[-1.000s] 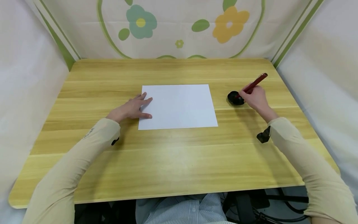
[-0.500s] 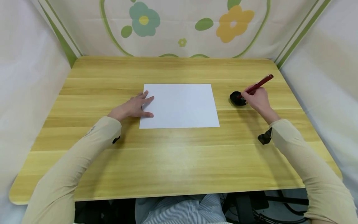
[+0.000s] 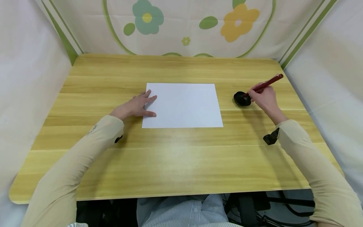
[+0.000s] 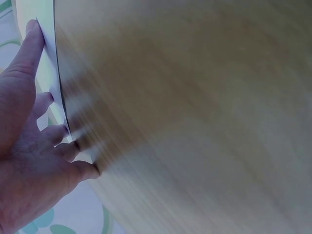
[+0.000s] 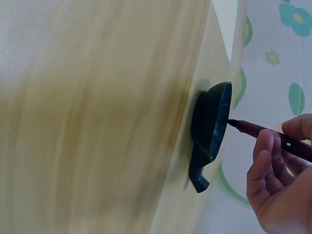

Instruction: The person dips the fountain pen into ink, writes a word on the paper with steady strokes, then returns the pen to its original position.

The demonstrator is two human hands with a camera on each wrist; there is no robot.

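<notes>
A dark red brush pen [image 3: 267, 83] with a black tip is pinched between the thumb and fingers of my right hand [image 3: 266, 99]. It slants up and to the right. In the right wrist view the tip is at the rim of a small black dish [image 5: 209, 122] that has a short handle-like projection. Whether tip and rim touch, I cannot tell. My left hand [image 3: 136, 105] rests with spread fingers on the left edge of a blank white sheet of paper [image 3: 185, 105]. The left wrist view shows the thumb and fingertips along that edge.
The wooden table [image 3: 181, 164] carries the paper at its middle and the dish to the right. A white curtain [image 3: 181, 19] with printed flowers hangs behind it, with white cloth at both sides. Black cables [image 3: 278, 222] lie below the front edge.
My right hand has shifted slightly right, drawing the pen tip from inside the dish to its right rim. My left hand stays on the paper. The head view has tilted a little.
</notes>
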